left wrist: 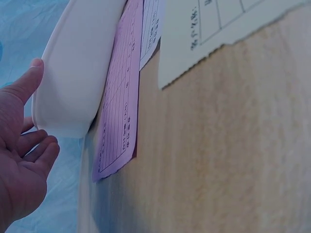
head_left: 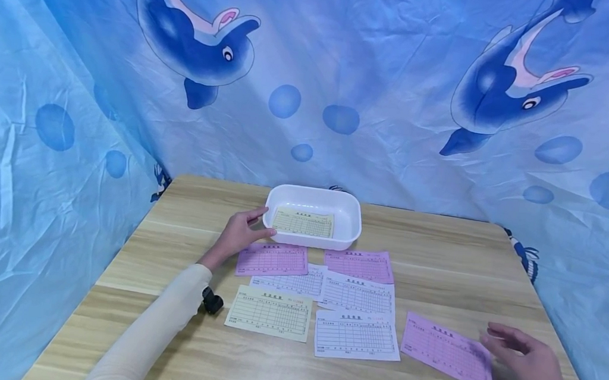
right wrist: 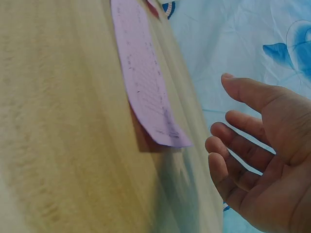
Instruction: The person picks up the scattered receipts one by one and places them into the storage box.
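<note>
A white plastic tub [head_left: 311, 241] stands near the table's back edge with a pale yellow receipt slip [head_left: 302, 224] inside it. My left hand [head_left: 239, 232] holds the tub by its left end, thumb on the front rim and fingers round the side. In the left wrist view, the thumb [left wrist: 34, 73] meets the rim of the tub [left wrist: 77, 73]. My right hand [head_left: 524, 362] hovers with loosely bent fingers beside the right end of a pink slip [head_left: 447, 351]. In the right wrist view, this slip [right wrist: 141, 73] curls up at its near end, apart from the fingers.
Two pink slips [head_left: 272, 260] lie just before the tub. White slips [head_left: 357, 337] overlap or lie below them, and a pale yellow slip [head_left: 270, 312] lies at front left. A small black object [head_left: 212, 301] shows at the left sleeve. Blue dolphin-print cloth [head_left: 346, 68] hangs behind the table.
</note>
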Demonstrator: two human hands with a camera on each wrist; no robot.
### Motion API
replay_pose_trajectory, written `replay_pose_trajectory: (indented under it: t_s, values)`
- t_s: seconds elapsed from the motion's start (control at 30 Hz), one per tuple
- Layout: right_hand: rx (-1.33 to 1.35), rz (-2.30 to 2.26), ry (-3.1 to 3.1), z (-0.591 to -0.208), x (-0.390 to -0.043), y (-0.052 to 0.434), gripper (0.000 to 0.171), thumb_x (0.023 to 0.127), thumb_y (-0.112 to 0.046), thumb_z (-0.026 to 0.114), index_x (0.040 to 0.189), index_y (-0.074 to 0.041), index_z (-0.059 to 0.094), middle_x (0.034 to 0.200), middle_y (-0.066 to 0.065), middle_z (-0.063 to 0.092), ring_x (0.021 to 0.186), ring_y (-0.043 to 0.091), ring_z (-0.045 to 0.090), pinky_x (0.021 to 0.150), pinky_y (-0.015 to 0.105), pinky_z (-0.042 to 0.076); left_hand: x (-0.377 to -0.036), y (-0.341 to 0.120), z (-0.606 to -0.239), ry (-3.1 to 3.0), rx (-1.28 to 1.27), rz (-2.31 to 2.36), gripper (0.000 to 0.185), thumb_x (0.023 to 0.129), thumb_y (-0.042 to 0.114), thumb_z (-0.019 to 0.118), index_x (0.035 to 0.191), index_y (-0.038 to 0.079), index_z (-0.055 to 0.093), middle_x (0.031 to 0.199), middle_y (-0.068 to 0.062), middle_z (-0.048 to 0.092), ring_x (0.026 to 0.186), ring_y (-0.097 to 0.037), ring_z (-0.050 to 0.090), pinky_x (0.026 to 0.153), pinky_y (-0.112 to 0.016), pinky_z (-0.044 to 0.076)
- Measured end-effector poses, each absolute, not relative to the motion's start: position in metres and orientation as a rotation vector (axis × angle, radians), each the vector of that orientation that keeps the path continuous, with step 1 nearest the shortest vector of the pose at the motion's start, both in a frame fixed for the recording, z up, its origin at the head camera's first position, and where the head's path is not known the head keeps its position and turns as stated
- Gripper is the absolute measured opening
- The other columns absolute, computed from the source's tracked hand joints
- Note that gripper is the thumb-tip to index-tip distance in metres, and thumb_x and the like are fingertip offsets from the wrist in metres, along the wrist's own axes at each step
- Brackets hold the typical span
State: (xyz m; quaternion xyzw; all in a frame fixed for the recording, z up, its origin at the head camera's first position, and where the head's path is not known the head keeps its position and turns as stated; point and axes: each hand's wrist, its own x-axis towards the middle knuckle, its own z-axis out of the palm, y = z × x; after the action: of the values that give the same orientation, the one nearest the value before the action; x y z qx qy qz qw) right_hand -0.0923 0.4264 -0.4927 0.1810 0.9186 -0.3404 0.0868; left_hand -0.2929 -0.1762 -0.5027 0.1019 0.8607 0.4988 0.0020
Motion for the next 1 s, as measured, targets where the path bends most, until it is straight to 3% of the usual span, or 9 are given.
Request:
replay_pose_trajectory:
  t_s: [0.17,0.47,0.83,1.0]
  values:
    - [0.511,-0.974,2.726,-0.497,-0.090,0.425,0.095,0.081,-0.069,0.074,0.144,-0.001,0.054,0.139,0.025,0.061,0.116,0.042,0.063,0.068,0.028,0.059,-0.292,-0.177,-0.503,2.702,0.323,1.568,0.078,0.084,0.037,0.086,0.148,0.006,0.053,0.155,-0.014,0.048,0.140,-0.037,0.049,0.116,-0.047,0.043]
    - [0.469,-0.896,2.771,-0.505,-0.092,0.422,0.093,0.078,-0.063,0.080,0.140,0.002,0.056,0.123,0.024,0.068,0.097,0.028,0.069,0.066,0.028,0.057,-0.292,-0.176,-0.501,2.694,0.327,1.582,0.078,0.084,0.035,0.085,0.148,0.005,0.052,0.156,-0.014,0.047,0.141,-0.037,0.048,0.117,-0.047,0.043]
    - [0.412,-0.837,2.758,-0.513,-0.091,0.424,0.095,0.078,-0.065,0.080,0.139,0.003,0.057,0.130,0.026,0.064,0.099,0.028,0.068,0.071,0.033,0.057,-0.292,-0.176,-0.503,2.688,0.325,1.584,0.078,0.085,0.035,0.085,0.148,0.006,0.052,0.157,-0.014,0.046,0.141,-0.036,0.047,0.117,-0.046,0.043]
    - [0.396,-0.819,2.758,-0.515,-0.089,0.425,0.091,0.079,-0.060,0.081,0.139,0.003,0.057,0.112,0.015,0.070,0.091,0.020,0.064,0.065,0.024,0.049,-0.293,-0.176,-0.504,2.688,0.328,1.593,0.077,0.084,0.035,0.085,0.148,0.006,0.053,0.156,-0.014,0.047,0.141,-0.036,0.048,0.117,-0.047,0.043]
